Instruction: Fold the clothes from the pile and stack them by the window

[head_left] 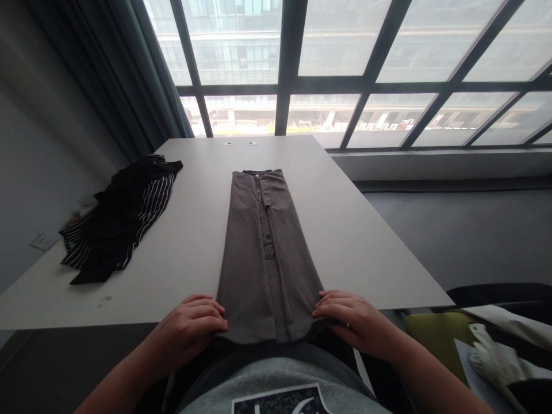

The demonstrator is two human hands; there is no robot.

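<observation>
A grey-brown shirt [245, 247] lies on the table in front of me, both sides folded inward to form a long strip. Between the folded sides a narrow band of dark print shows, and the neckline with a small label is at the far end. My left hand [192, 322] grips the near left corner of the hem, thumb hidden under the fabric. At the opposite corner, my right hand [351, 319] pinches the hem between thumb and fingers. The near hem hangs slightly over the table's front edge, close to my body.
A black garment with white stripes [125, 218] lies crumpled on the left of the white table [345, 253]. Beyond the table are windows [328, 115] and a dark curtain [116, 75]. A green chair [435, 339] with white items stands at the lower right.
</observation>
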